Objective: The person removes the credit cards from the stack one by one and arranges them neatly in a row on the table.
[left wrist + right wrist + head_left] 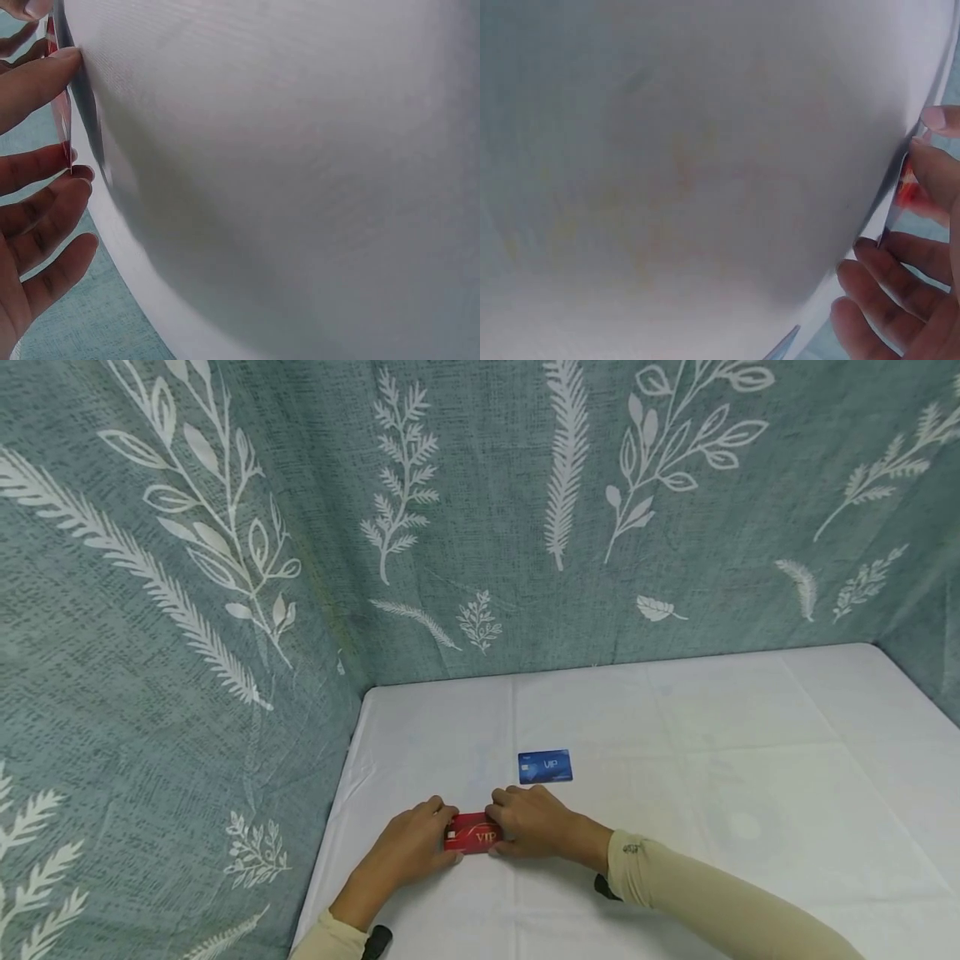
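Note:
Both hands hold a red card (472, 843) marked "VIP", one at each short edge, near the left part of the table. The left hand (415, 845) pinches its left end between thumb and fingers; the right hand (538, 823) pinches the right end. In the left wrist view the card (61, 116) shows nearly edge-on, its lower end between thumb and fingertips. From the right wrist the red face (905, 184) appears between thumb and fingers. A blue "VIP" card (545, 767) lies flat just beyond the right hand; its corner (784, 345) shows in the right wrist view.
A white cloth with fold creases covers the table (712, 793). Grey-green curtains (487, 527) with white leaf prints hang behind it and along its left side. Dark wrist devices (377, 942) show beneath the sleeves.

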The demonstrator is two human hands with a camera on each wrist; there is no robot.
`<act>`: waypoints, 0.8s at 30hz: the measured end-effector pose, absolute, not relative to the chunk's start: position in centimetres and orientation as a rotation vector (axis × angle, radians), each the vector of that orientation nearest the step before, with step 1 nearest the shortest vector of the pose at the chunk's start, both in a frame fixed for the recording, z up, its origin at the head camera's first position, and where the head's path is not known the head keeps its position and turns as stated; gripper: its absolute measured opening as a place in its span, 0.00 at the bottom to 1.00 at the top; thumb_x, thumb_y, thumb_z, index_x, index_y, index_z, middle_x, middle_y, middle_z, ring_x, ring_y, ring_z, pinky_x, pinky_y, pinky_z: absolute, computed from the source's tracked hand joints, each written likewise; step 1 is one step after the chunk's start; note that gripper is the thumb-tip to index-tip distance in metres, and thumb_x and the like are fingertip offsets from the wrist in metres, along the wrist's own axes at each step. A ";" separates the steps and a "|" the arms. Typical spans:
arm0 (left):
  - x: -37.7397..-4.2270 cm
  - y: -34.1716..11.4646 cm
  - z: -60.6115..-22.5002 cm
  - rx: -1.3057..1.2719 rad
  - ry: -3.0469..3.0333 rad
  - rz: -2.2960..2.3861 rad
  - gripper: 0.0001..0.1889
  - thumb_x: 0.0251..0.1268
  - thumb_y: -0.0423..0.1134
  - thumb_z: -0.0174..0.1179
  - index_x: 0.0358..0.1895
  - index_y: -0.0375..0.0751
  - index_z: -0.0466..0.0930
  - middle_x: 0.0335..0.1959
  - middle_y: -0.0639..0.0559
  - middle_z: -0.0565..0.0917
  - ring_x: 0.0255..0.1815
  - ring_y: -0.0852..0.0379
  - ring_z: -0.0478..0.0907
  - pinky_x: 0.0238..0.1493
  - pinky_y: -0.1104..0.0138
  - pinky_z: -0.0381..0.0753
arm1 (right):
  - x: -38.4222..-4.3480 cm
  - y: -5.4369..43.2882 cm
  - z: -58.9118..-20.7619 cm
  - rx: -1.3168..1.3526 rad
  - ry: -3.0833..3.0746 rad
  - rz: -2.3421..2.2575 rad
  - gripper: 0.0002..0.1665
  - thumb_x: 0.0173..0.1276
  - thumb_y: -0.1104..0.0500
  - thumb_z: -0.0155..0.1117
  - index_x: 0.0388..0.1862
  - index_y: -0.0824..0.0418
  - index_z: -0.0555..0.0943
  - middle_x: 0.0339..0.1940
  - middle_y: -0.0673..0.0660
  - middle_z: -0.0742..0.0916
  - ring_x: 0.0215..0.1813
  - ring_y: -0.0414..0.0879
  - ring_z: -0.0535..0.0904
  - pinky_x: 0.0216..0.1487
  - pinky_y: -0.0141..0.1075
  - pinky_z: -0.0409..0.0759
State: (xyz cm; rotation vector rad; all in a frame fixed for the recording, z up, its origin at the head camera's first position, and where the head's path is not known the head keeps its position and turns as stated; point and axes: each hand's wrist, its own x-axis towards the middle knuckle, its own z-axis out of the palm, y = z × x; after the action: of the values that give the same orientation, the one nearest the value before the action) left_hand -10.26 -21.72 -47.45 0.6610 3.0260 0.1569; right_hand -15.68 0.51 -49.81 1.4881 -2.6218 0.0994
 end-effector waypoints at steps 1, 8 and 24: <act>-10.2 -21.7 -47.5 0.663 3.025 0.160 0.30 0.50 0.51 0.77 0.53 0.37 0.82 0.38 0.52 0.79 0.31 0.61 0.73 0.33 0.64 0.78 | -15.7 0.5 -49.8 1.486 -2.625 0.101 0.28 0.62 0.34 0.70 0.48 0.54 0.86 0.37 0.47 0.85 0.33 0.37 0.78 0.26 0.26 0.73; -10.2 -21.9 -47.5 0.677 3.039 0.179 0.30 0.49 0.50 0.78 0.53 0.37 0.82 0.37 0.52 0.79 0.30 0.61 0.73 0.32 0.64 0.78 | -15.6 0.3 -49.8 1.477 -2.640 0.122 0.28 0.62 0.35 0.70 0.49 0.54 0.86 0.38 0.47 0.85 0.34 0.37 0.78 0.28 0.26 0.75; -10.3 -22.0 -47.5 0.669 3.031 0.171 0.30 0.48 0.50 0.79 0.53 0.38 0.82 0.38 0.52 0.79 0.30 0.62 0.72 0.33 0.64 0.78 | -15.4 0.1 -50.0 1.458 -2.649 0.152 0.29 0.60 0.35 0.72 0.49 0.55 0.86 0.39 0.49 0.86 0.34 0.38 0.79 0.29 0.28 0.76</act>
State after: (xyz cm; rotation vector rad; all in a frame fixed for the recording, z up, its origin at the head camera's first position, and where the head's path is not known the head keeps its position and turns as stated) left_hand -10.31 -22.03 -47.54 0.6690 3.0308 0.1706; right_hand -15.40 0.12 -50.04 1.4580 -2.6486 0.1519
